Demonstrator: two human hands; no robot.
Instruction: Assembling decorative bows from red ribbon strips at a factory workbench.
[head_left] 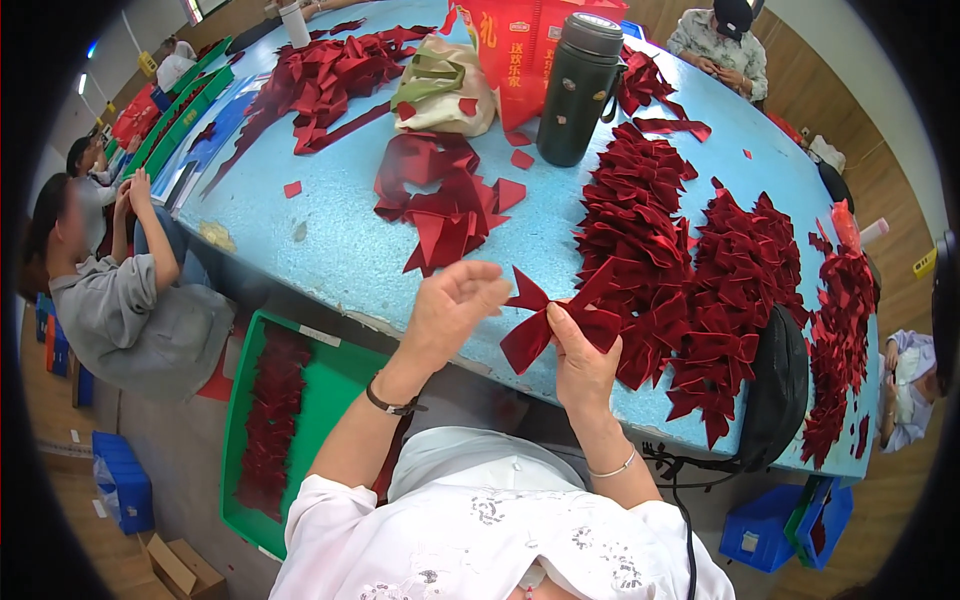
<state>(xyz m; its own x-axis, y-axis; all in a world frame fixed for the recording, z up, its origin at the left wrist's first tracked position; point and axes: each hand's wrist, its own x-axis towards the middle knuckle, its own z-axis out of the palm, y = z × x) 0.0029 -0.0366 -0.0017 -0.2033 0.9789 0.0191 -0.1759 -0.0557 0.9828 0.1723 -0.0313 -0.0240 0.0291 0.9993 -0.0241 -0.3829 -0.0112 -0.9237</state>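
A dark red velvet bow (530, 325) is held up over the near edge of the table, pinched at its knot by my right hand (585, 365), thumb on top. Just left of the bow, my left hand (455, 305) has its fingers loosely bent and slightly apart, close to one bow tail. Nothing shows in that hand, though its thumb is mostly hidden. Right beside the bow, rows of finished-looking red bows (640, 230) lie heaped on the blue table (330, 235). Loose red ribbon pieces (440, 205) lie beyond my left hand.
A dark green thermos (580, 90), a red bag (505, 60) and a cream cloth bag (450, 85) stand farther back. A black pouch (778, 385) with a cable sits at right. Below left, a green crate (330, 375) holds red bows. A person in grey (150, 320) sits at left.
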